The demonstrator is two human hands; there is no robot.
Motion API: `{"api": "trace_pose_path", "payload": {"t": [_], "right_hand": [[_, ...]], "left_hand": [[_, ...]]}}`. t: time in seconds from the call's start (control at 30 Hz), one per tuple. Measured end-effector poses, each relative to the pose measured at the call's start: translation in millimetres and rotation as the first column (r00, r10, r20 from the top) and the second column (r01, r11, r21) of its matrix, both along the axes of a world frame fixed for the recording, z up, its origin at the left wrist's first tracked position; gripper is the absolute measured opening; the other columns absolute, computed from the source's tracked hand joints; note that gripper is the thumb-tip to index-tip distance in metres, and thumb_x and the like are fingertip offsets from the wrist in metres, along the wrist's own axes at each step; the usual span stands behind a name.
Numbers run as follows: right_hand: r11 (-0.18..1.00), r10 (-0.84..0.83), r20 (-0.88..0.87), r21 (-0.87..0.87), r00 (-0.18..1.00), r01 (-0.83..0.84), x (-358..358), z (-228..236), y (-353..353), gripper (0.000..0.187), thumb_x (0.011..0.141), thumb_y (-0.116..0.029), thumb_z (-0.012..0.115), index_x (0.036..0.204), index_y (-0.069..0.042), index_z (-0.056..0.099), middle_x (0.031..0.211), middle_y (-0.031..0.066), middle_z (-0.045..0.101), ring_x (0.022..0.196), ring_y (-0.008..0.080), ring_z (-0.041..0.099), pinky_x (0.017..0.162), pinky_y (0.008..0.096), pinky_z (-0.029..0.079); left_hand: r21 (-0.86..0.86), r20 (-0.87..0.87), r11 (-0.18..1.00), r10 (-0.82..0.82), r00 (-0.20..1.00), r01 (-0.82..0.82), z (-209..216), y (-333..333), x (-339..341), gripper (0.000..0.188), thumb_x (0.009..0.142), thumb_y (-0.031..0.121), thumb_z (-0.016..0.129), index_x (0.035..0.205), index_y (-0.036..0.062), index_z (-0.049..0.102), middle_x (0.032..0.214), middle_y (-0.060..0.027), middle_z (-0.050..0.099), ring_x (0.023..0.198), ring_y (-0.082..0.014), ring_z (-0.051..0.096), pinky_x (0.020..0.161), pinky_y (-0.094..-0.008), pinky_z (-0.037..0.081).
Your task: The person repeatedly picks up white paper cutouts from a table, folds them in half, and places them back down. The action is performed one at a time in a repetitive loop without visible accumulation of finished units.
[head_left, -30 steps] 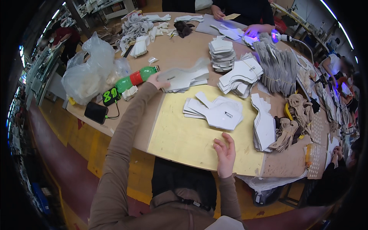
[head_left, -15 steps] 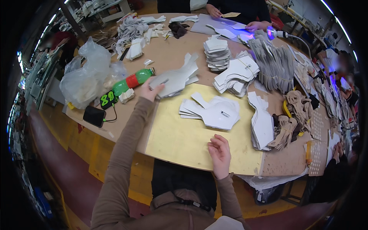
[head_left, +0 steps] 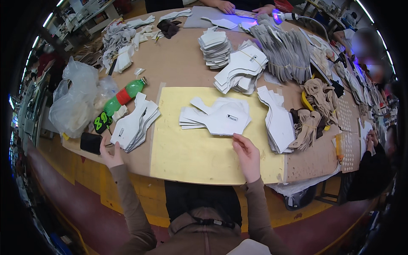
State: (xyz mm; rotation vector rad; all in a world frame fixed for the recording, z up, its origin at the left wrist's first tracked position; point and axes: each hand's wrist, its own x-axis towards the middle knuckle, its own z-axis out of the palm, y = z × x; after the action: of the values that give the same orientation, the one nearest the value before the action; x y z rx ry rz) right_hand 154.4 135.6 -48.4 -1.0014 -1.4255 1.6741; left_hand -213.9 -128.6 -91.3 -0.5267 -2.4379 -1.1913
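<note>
My left hand [head_left: 111, 154] is at the near-left table edge, its fingers apart around the near corner of a stack of white cut shoe-upper pieces [head_left: 135, 124]. The stack lies flat, its layers fanned to the right. A second stack of white pieces [head_left: 227, 117] lies in the middle of the yellow sheet [head_left: 204, 161], a small dark label print on its top piece. My right hand [head_left: 247, 158] is just below that stack, thumb and fingers apart, fingertips at its near edge; I cannot tell if they touch it.
A green bottle [head_left: 135, 88], a plastic bag [head_left: 74, 106] and a black phone-like object [head_left: 91, 143] are on the left. White stacks [head_left: 276, 123], grey bundles [head_left: 293, 55] and beige strips [head_left: 307, 129] stand right. Across the table, a person's hands [head_left: 225, 7] are under a lamp [head_left: 278, 17].
My left hand has brought its stack nearer and to the left, laid it down beside the yellow sheet and loosened its fingers. My right hand has come up to the middle stack. The view has shifted.
</note>
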Motion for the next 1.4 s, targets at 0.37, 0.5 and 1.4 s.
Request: {"api": "trace_pose_path", "payload": {"t": [0.37, 0.5, 1.4], "right_hand": [[0.992, 0.056, -0.012, -0.112, 0.998, -0.057, 24, 3, -24, 0.027, 0.101, -0.005, 0.059, 0.124, 0.008, 0.066, 0.12, 0.0098, 0.069, 0.107, 0.0151, 0.064, 0.098, 0.0275, 0.049], [0.974, 0.076, -0.051, -0.209, 0.996, -0.085, 38, -2, -24, 0.029, 0.101, -0.004, 0.06, 0.127, 0.01, 0.063, 0.129, 0.0156, 0.063, 0.115, 0.0178, 0.063, 0.101, 0.0298, 0.05], [0.937, 0.056, -0.302, -0.313, 0.952, -0.155, 57, 58, -52, 0.03, 0.1, -0.005, 0.063, 0.126, 0.011, 0.064, 0.115, 0.0131, 0.072, 0.101, 0.0145, 0.068, 0.09, 0.0283, 0.053]], "left_hand": [[0.051, 0.1, 0.528, -0.847, 0.522, 0.848, 58, 143, 183, 0.033, 0.089, 0.004, 0.069, 0.121, 0.0003, 0.066, 0.12, -0.0146, 0.07, 0.117, -0.0351, 0.063, 0.107, -0.0423, 0.045], [-0.309, -0.039, 0.477, -0.871, 0.49, 0.823, 51, 203, 185, 0.04, 0.087, 0.003, 0.065, 0.127, 0.0025, 0.065, 0.137, -0.0108, 0.064, 0.136, -0.0375, 0.053, 0.119, -0.0549, 0.03], [0.2, 0.53, 0.442, -0.799, 0.283, 0.874, 127, 121, 228, 0.061, 0.088, 0.008, 0.077, 0.142, 0.001, 0.05, 0.106, -0.0131, 0.076, 0.103, -0.0212, 0.071, 0.105, -0.04, 0.046]]}}
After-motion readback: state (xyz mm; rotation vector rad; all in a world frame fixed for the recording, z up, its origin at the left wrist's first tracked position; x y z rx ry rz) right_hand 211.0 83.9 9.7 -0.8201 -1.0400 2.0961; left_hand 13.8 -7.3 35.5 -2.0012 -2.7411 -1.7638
